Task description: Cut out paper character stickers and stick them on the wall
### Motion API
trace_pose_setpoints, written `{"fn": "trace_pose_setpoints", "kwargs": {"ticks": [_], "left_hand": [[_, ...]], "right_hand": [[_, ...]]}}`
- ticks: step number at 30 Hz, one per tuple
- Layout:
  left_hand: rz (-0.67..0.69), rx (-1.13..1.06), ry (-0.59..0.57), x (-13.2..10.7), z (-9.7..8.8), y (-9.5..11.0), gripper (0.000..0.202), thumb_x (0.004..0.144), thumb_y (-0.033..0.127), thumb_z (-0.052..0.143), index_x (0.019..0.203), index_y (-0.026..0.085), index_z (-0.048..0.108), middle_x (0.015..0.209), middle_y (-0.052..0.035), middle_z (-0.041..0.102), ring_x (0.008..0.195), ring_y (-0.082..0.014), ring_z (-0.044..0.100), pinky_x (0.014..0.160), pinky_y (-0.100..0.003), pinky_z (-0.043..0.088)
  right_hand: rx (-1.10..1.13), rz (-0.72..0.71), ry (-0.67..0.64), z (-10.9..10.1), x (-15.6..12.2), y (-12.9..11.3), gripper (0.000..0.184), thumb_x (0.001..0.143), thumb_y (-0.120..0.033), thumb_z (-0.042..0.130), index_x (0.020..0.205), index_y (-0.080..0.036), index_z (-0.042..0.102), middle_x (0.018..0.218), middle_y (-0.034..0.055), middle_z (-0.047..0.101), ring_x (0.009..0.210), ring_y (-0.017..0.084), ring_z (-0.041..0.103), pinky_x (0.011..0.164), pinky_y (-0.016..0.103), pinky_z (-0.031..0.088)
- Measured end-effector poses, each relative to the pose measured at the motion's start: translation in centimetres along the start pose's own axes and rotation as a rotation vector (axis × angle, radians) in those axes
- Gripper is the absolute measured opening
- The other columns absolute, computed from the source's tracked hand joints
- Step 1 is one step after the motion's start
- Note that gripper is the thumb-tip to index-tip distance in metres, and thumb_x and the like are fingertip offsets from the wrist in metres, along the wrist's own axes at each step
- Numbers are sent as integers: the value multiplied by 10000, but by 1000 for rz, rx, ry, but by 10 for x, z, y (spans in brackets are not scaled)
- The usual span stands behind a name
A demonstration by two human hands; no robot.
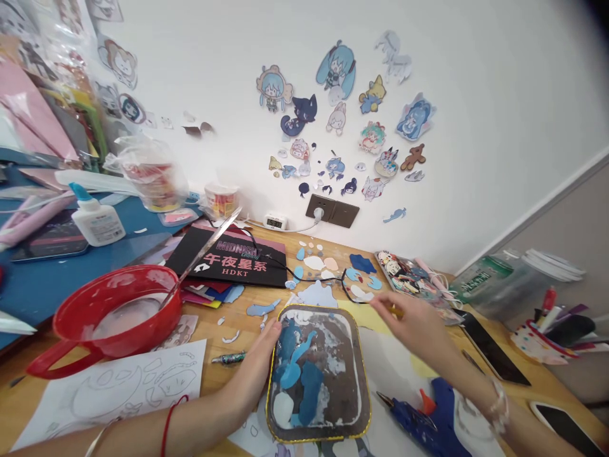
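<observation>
My left hand (pixel 259 355) grips the left edge of a square shallow tray (pixel 367 381) with a gold rim and whitish smears across its dark bottom. Several cutouts lie in it: a light blue curved one (pixel 291 374), a darker blue one (pixel 310 390) and a white oval (pixel 284 408). Beyond the tray's right corner, my right hand (pixel 406 320) has its fingertips pinched together beside a white cutout (pixel 360 294). A small yellowish thing (pixel 396 311) shows under its fingers; what exactly they hold is too small to make out.
A red handled bowl (pixel 71 317) holds milky liquid and a leaning utensil (pixel 209 244). A blue glue gun (pixel 419 419) lies at front right, near phones (pixel 495 346) and a pen cup (pixel 542 343). Glue bottle (pixel 99 219), black folder (pixel 233 257) and drawn sheet (pixel 128 393) lie left.
</observation>
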State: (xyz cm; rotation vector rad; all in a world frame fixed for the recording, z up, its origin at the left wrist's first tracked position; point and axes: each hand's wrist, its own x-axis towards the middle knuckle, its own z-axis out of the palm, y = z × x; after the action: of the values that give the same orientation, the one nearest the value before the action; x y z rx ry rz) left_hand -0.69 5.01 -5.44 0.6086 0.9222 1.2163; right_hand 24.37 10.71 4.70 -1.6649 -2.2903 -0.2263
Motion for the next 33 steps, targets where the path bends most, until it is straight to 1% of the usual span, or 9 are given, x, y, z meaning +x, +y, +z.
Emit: {"fn": "trace_pose_setpoints", "kwargs": {"ticks": [1, 2, 4, 8, 13, 17, 24, 29, 33], "left_hand": [[-12, -2, 8, 0, -1, -1, 505, 820, 490, 519, 1240, 214, 478, 1364, -35, 389, 1321, -237, 214, 1110, -436, 134], [-25, -3, 17, 1, -1, -2, 510, 816, 492, 522, 1241, 212, 478, 1367, -34, 382, 1323, -240, 204, 1108, -441, 138], [-49, -7, 30, 2, -3, -4, 522, 810, 502, 524, 1238, 207, 481, 1368, -37, 379, 1325, -250, 195, 1104, -455, 147], [-68, -19, 49, 5, -4, -8, 523, 803, 513, 523, 1233, 220, 485, 1366, -33, 384, 1320, -256, 204, 1099, -468, 165], [-86, -34, 66, 8, -6, -10, 508, 789, 506, 545, 1212, 228, 508, 1375, -27, 367, 1328, -250, 161, 1106, -472, 127], [-104, -49, 69, 10, -6, -12, 473, 782, 504, 552, 1175, 241, 541, 1372, -8, 371, 1332, -231, 135, 1112, -446, 126], [-118, -93, 14, 8, -1, -8, 476, 821, 492, 506, 1228, 246, 483, 1400, 21, 327, 1326, -208, 205, 1112, -416, 155], [-81, -87, -4, 8, -2, -9, 476, 819, 477, 524, 1234, 248, 480, 1393, 20, 344, 1325, -206, 210, 1116, -399, 141], [-81, -64, 34, 9, -6, -12, 502, 802, 492, 540, 1232, 236, 490, 1391, -9, 344, 1325, -232, 200, 1113, -424, 131]], "right_hand": [[-22, 129, -52, 1, 12, 9, 255, 852, -402, 456, 827, -243, 654, 783, -7, 685, 694, 142, 620, 562, 223, 381], [-48, 198, -68, 3, 26, 19, 270, 850, -405, 450, 840, -237, 662, 766, 4, 686, 683, 155, 620, 532, 231, 376], [-77, 255, -97, 14, 53, 37, 279, 863, -388, 437, 882, -223, 662, 791, 19, 684, 722, 164, 622, 538, 235, 395], [-163, 324, -174, 45, 99, 57, 279, 888, -375, 448, 950, -155, 608, 864, 39, 638, 763, 143, 599, 686, 301, 477], [-258, 293, -240, 76, 129, 57, 265, 879, -339, 489, 1039, -139, 557, 1026, 66, 583, 885, 160, 576, 779, 362, 485], [-277, 230, -300, 85, 136, 56, 272, 876, -331, 496, 1061, -139, 547, 1040, 66, 577, 891, 164, 576, 777, 367, 487], [-250, 162, -304, 80, 133, 59, 263, 878, -332, 492, 1052, -145, 551, 1031, 61, 580, 884, 161, 576, 772, 361, 488], [-182, 110, -188, 68, 130, 53, 255, 881, -346, 481, 980, -130, 574, 918, 46, 609, 798, 143, 589, 728, 337, 486], [-69, -35, -26, 43, 101, 30, 267, 903, -343, 410, 967, -162, 596, 888, 59, 655, 820, 152, 602, 718, 261, 446]]}}
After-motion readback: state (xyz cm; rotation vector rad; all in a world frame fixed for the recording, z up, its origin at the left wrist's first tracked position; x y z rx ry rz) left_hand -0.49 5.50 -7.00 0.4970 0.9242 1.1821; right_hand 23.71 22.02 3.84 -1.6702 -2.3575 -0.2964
